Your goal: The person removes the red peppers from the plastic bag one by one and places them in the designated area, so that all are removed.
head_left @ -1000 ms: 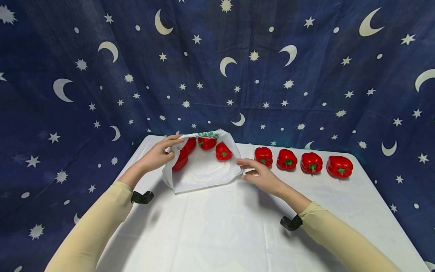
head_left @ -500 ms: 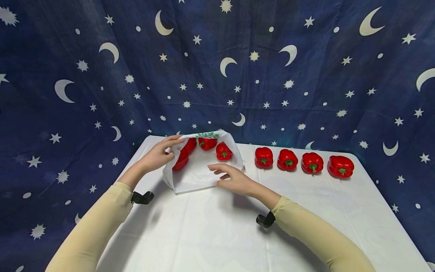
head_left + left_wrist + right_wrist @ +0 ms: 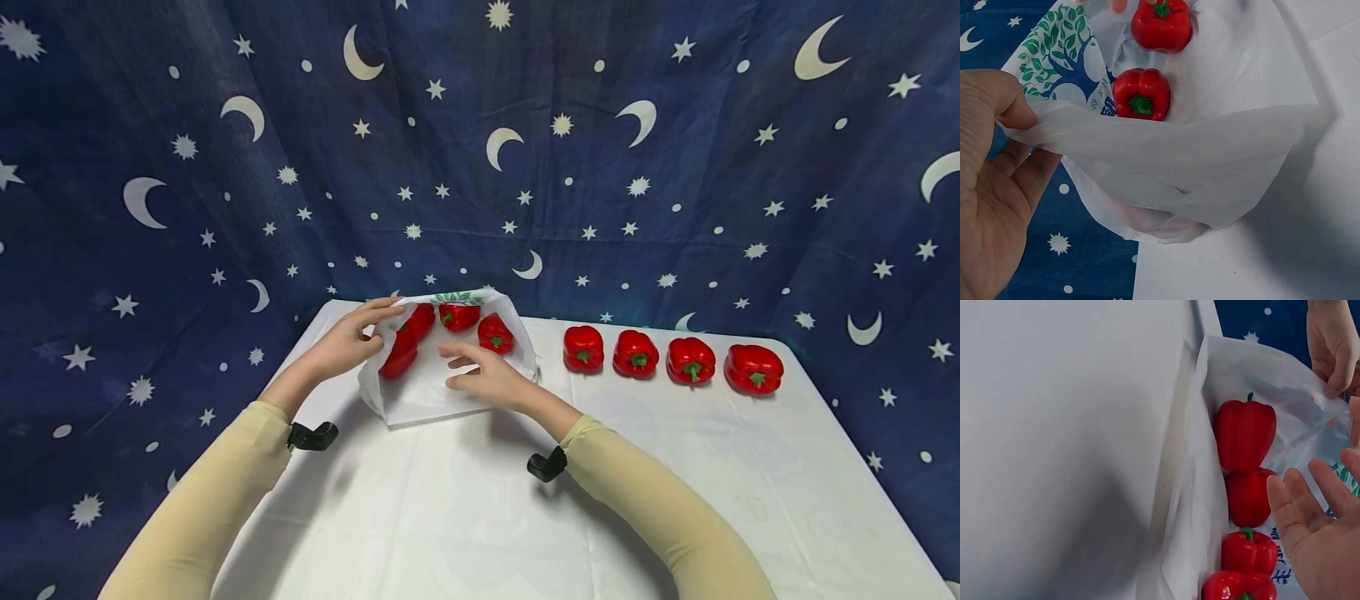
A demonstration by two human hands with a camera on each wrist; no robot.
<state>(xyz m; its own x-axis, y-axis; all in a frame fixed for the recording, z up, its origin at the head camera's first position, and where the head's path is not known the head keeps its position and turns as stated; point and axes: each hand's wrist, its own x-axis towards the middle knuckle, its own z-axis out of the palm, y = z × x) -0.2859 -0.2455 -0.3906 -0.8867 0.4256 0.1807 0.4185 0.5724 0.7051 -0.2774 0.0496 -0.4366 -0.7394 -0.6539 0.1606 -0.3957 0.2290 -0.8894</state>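
Observation:
In the head view a white plastic bag with a green leaf print lies on its side, mouth toward me. Several red bell peppers with green stems are inside it. My left hand pinches the bag's rim at the left between thumb and fingers; the left wrist view shows the pinched film. Over the bag's mouth hovers my right hand, its fingers spread and nothing held. From the right wrist, the peppers form a line along the bag, beside the open right palm.
Several more red bell peppers stand in a row at the back right of the white-covered table. Behind the table hangs a dark blue curtain with moons and stars.
My right hand has let go of the bag's right edge and moved left over its mouth. The left hand stays at the rim, and the peppers have not moved.

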